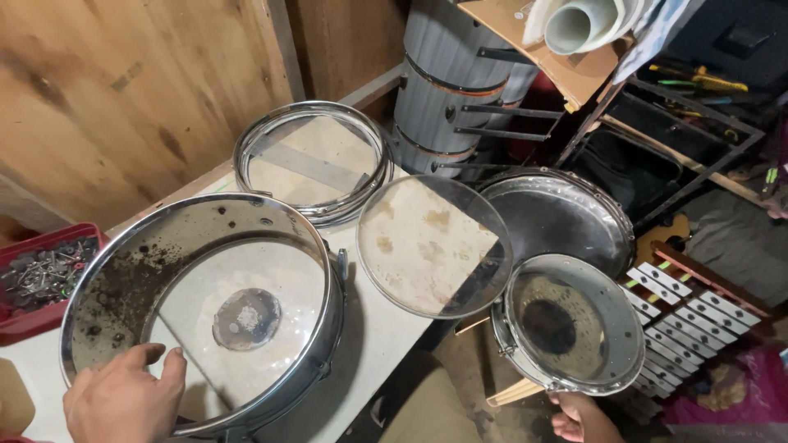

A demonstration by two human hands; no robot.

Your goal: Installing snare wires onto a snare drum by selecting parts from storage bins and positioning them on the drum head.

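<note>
my left hand (123, 402) grips near rim of big steel drum shell (201, 312) on worktop (373, 344). my right hand (581, 418) holds small drum (570, 324) off worktop edge. clear drumhead (431, 246) lies between them, hoops (312, 160) beyond. shell bare, head off, hoops unfitted.

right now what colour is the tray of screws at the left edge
Red, seen in the head view: the tray.
</note>
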